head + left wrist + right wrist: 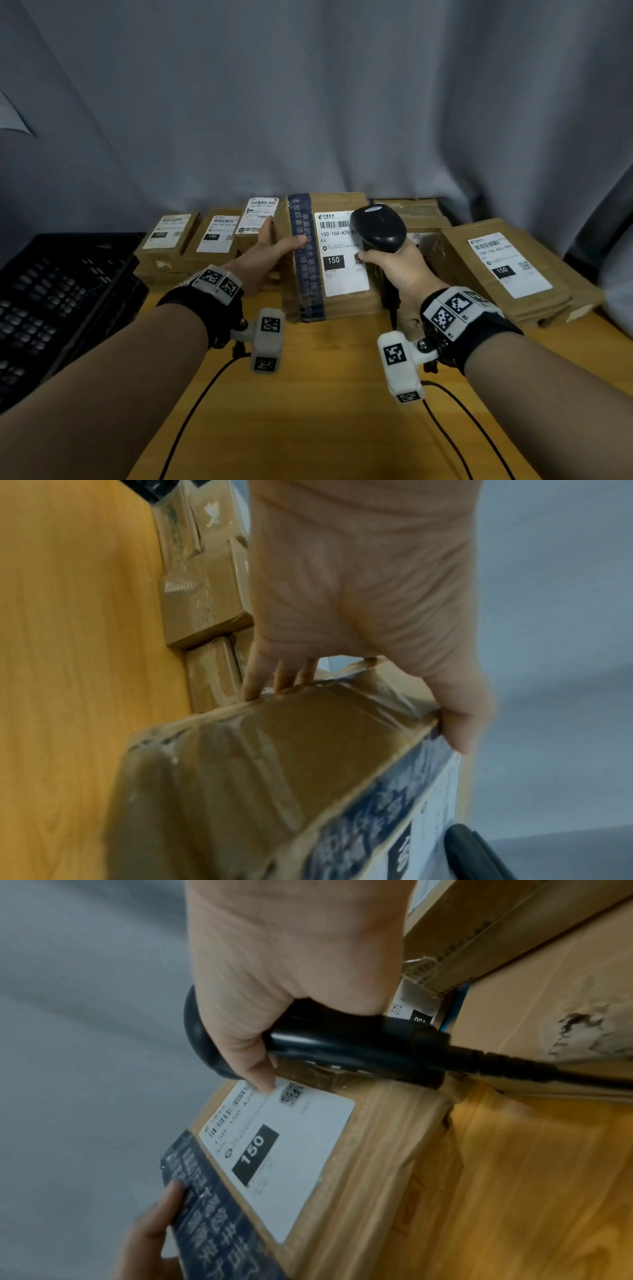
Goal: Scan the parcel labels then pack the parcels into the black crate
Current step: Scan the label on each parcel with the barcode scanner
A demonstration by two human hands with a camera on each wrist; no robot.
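A large brown parcel (346, 305) with a blue tape strip and a white "150" label (342, 270) is tipped up toward me at mid-table. My left hand (277, 245) grips its left edge, thumb on the blue tape, fingers behind the side (260, 680). My right hand (394, 263) holds a black barcode scanner (378, 224) by its handle, with the scanner's head over the label's upper right. In the right wrist view the scanner (342, 1042) hangs just above the label (291, 1150). The black crate (61, 294) stands at the left of the table.
Three small labelled parcels (215, 236) line the back left, between crate and big parcel. A large labelled parcel (507, 267) lies at the right, another (411, 212) behind the scanner. Black cables (205, 387) cross the wooden table (325, 411). A grey curtain hangs behind.
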